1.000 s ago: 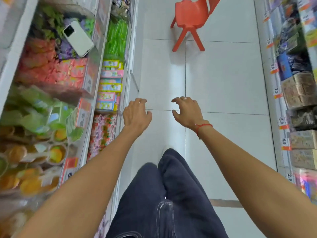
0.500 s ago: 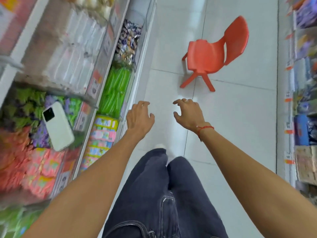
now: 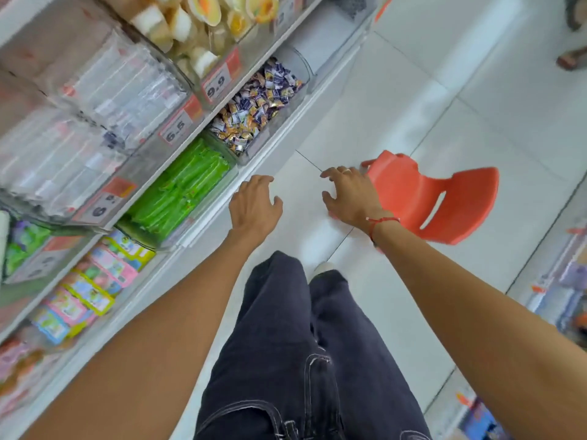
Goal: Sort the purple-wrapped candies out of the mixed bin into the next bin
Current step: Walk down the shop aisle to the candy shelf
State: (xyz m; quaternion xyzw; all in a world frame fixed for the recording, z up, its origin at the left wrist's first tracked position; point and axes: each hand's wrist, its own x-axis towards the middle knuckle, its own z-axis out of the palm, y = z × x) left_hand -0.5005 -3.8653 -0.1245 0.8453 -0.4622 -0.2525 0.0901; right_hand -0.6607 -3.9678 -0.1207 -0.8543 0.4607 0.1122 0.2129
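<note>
A clear bin (image 3: 287, 120) on the lowest shelf at the left holds mixed candies (image 3: 254, 104) in purple and gold wrappers. Beyond it sits a clear bin (image 3: 301, 63) that looks bare inside. My left hand (image 3: 254, 206) hangs in the aisle below and to the right of the mixed bin, fingers loosely curled, holding nothing. My right hand (image 3: 347, 193) is stretched forward beside it, fingers spread and bent, also holding nothing. Both hands are apart from the bins.
A bin of green packets (image 3: 178, 193) stands just before the mixed bin. A red plastic chair (image 3: 435, 198) stands on the white tiled floor right of my right hand. Shelves of goods line both sides. A person's foot (image 3: 571, 58) shows at the top right.
The view has travelled forward along the aisle and turned left. The mixed candy bin and the red chair are now much nearer. Both hands stay outstretched and hold nothing.
</note>
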